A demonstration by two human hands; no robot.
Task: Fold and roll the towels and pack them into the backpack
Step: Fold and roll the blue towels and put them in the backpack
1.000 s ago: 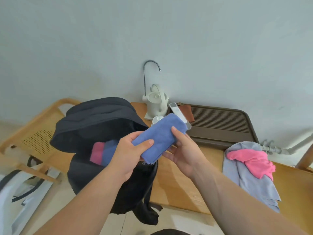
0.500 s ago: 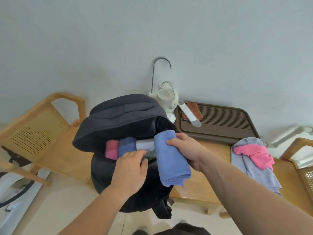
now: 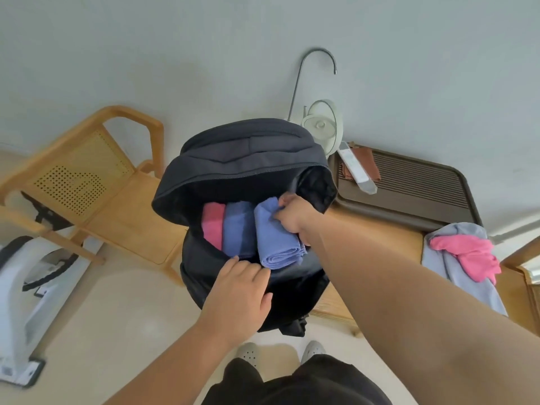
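Now held upright in the clenched right hand (image 3: 292, 217): rolled blue terry towel (image 3: 277, 247), half inside the open black fabric backpack (image 3: 248, 159), touching a second blue roll (image 3: 238, 229) beside a pink roll (image 3: 213, 223), probably to save room. Left hand (image 3: 239, 290) flat, fingers straight, bracing the front wall, likely to steady the mouth.
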